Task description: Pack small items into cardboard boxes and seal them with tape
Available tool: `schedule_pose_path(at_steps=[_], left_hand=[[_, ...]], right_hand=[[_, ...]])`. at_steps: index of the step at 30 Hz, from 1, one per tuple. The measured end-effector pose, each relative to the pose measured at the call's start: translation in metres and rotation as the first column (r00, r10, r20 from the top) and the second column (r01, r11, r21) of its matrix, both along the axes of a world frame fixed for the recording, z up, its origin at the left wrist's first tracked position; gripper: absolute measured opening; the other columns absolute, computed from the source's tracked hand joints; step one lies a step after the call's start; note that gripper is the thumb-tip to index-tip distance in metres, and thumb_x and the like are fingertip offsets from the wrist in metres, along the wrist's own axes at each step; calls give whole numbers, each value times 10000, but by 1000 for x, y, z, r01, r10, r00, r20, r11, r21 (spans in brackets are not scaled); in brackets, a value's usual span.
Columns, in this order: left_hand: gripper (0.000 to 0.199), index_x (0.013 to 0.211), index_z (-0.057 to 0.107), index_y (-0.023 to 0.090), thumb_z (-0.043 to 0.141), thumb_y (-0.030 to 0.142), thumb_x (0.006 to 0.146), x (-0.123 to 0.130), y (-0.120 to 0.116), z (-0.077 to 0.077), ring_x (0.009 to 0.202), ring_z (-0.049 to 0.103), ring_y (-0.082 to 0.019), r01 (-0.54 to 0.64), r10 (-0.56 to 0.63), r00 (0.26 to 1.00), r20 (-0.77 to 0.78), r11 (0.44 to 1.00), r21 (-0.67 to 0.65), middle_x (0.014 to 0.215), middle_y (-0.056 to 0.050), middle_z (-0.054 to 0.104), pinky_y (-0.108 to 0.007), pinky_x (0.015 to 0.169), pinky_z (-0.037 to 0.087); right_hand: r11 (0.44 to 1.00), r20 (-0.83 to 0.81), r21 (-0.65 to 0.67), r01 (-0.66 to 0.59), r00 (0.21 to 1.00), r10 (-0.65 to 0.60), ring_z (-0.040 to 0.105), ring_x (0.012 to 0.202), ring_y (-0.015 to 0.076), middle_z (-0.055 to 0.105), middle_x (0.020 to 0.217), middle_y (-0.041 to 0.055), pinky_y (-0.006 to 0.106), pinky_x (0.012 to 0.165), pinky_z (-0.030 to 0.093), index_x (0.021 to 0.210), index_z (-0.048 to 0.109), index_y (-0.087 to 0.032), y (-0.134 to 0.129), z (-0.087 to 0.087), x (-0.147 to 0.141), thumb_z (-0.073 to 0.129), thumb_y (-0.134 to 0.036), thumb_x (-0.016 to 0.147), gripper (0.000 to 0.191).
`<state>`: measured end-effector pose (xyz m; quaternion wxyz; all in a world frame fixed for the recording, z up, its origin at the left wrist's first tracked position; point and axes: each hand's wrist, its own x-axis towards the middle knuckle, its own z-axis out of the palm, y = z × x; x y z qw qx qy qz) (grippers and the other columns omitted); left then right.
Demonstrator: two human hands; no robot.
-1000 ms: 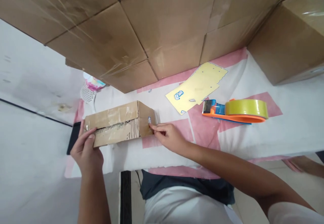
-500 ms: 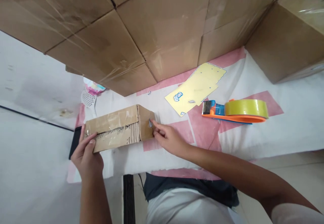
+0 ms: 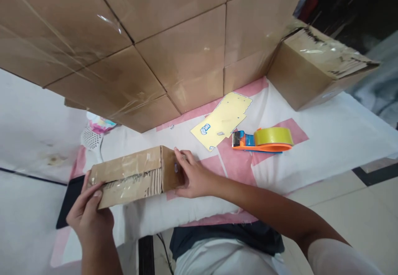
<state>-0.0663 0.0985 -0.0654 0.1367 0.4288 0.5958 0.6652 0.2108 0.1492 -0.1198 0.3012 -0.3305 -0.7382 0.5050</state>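
Box [image 3: 127,179] gripped by left hand [image 3: 91,215] and right hand [image 3: 197,177], sticker [image 3: 175,167] already on its end, few more left on yellow sheet [image 3: 225,117]

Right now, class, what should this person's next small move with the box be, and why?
Probably, firm up the right hand on the cardboard box. The left hand grips one end, fingers and thumb closed on it; the right hand spans the opposite end, but how firmly is unclear. A snugger hold there would likely steady both ends.
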Motion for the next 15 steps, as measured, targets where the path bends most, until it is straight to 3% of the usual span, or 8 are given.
schedule_pose_path(at_steps=[2, 3, 6, 8, 10, 13, 15], left_hand=[[245, 928, 808, 223, 720, 151, 710, -3, 1, -1, 1361, 550, -335, 43, -43, 999, 14, 999, 25, 1273, -41, 729, -584, 1250, 271], [253, 936, 808, 227, 718, 156, 711, -4, 1, -1, 1367, 544, -335, 60, -61, 998, 14, 998, 27, 1271, -37, 730, -583, 1256, 257], [266, 943, 812, 249, 722, 166, 706, -4, -1, 0, 1384, 525, -340, 94, -94, 995, 24, 995, 20, 1276, -18, 727, -588, 1262, 245], [285, 964, 811, 272, 724, 180, 709, -1, -5, 0, 1393, 515, -337, 115, -116, 993, 37, 993, 23, 1287, 5, 722, -584, 1266, 244], [322, 1054, 797, 300, 697, 249, 752, 2, -11, -2, 1410, 496, -332, 150, -152, 985, 79, 988, 23, 1310, 23, 709, -577, 1269, 247], [392, 1197, 738, 348, 564, 441, 859, 2, -15, -13, 1410, 496, -322, 146, -145, 968, 203, 989, 10, 1329, 50, 696, -579, 1259, 266], [424, 1241, 701, 343, 502, 502, 902, 5, -9, -24, 1365, 541, -330, 136, -124, 971, 204, 990, -45, 1328, 36, 695, -600, 1211, 345]], right_hand=[[996, 62, 59, -67, 996, 64, 262, 1502, 387, -26, 1689, 176, 515, 1154, 365, 1602, -227, -267, 2, 3, -1, 873, -505, 636, 1483], [993, 90, 81, -90, 993, 82, 242, 1513, 395, -50, 1694, 174, 521, 1151, 369, 1583, -272, -275, 2, 5, -2, 878, -518, 621, 1520], [990, 158, 99, -96, 984, 79, 402, 1417, 419, 129, 1662, 210, 553, 1067, 447, 1556, -328, -280, -1, 9, -4, 876, -510, 610, 1548], [992, 188, 105, -68, 981, 47, 516, 1305, 421, 254, 1608, 214, 570, 1015, 481, 1577, -286, -283, -5, 13, -1, 876, -471, 594, 1533], [993, 170, 120, -19, 985, -2, 508, 1315, 435, 286, 1593, 213, 586, 1048, 457, 1613, -194, -269, -11, 19, 9, 889, -446, 548, 1529], [992, -18, 80, 93, 996, -92, 396, 1439, 418, 262, 1634, 203, 557, 1159, 372, 1640, -61, -227, -23, 23, 37, 883, -488, 553, 1464], [986, -183, -19, 166, 969, -167, 403, 1453, 379, 294, 1636, 198, 522, 1160, 389, 1642, 31, -195, -37, 21, 65, 812, -575, 663, 1309]])
